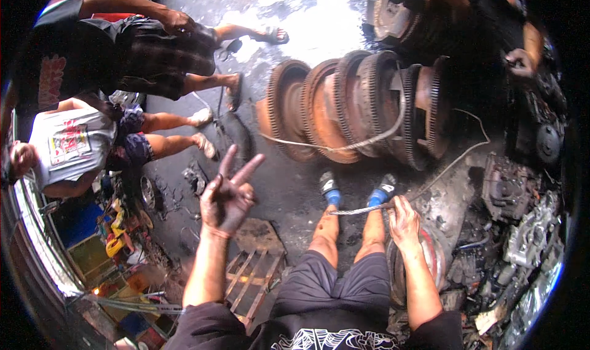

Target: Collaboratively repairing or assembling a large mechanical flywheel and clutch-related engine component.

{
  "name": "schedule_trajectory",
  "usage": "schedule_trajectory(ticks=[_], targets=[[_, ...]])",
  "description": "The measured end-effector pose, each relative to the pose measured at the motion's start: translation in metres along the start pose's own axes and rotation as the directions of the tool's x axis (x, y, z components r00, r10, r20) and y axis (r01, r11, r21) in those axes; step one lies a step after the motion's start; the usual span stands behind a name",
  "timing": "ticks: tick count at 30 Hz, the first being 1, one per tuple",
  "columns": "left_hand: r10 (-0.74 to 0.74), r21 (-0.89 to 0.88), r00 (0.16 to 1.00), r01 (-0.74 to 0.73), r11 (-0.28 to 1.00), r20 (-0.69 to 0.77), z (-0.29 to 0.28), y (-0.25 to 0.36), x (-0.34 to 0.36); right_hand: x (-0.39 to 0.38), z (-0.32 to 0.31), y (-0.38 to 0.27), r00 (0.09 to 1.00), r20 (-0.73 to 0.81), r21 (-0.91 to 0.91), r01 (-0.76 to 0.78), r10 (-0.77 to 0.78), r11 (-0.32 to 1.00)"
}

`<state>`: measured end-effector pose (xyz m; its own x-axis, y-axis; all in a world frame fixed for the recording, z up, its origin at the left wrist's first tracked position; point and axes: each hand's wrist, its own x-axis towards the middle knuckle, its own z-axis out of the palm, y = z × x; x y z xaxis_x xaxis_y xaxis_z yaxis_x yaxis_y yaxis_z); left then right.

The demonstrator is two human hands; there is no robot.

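My left hand [226,201] is raised left of centre, palm showing, two fingers spread and stretched out, the others bent, nothing in it. My right hand [403,221] is closed on a braided steel cable [359,209] above my right leg. The cable runs up to the right, beside a row of several large rusty toothed flywheels [322,104] ahead of my feet. A rope or sling [369,141] loops across the flywheels. Behind my right hand lies a round red-rimmed drum or wheel [430,258].
Two people [74,147] stand at the left. Other people's arms [528,55] show at the upper right. Greasy engine parts [507,190] crowd the right side. A metal grate [255,273] lies below my left hand. Cluttered coloured bins [92,258] line the lower left.
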<state>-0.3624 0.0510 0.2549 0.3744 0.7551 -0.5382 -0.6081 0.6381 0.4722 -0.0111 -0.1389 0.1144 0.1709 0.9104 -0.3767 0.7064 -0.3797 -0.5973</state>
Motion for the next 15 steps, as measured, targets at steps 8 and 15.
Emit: schedule_trajectory(ticks=[8, 15], targets=[[0.051, -0.263, 0.999, -0.05, 0.963, -0.004, -0.008, 0.007, -0.041, -0.001, 0.063, -0.045, 0.996, 0.045, -0.06, 0.08, -0.077, 0.995], [0.072, -0.263, 0.997, -0.063, 0.963, 0.024, -0.028, 0.024, -0.051, 0.009, 0.081, -0.057, 0.995, 0.042, -0.082, 0.089, -0.086, 0.993]])
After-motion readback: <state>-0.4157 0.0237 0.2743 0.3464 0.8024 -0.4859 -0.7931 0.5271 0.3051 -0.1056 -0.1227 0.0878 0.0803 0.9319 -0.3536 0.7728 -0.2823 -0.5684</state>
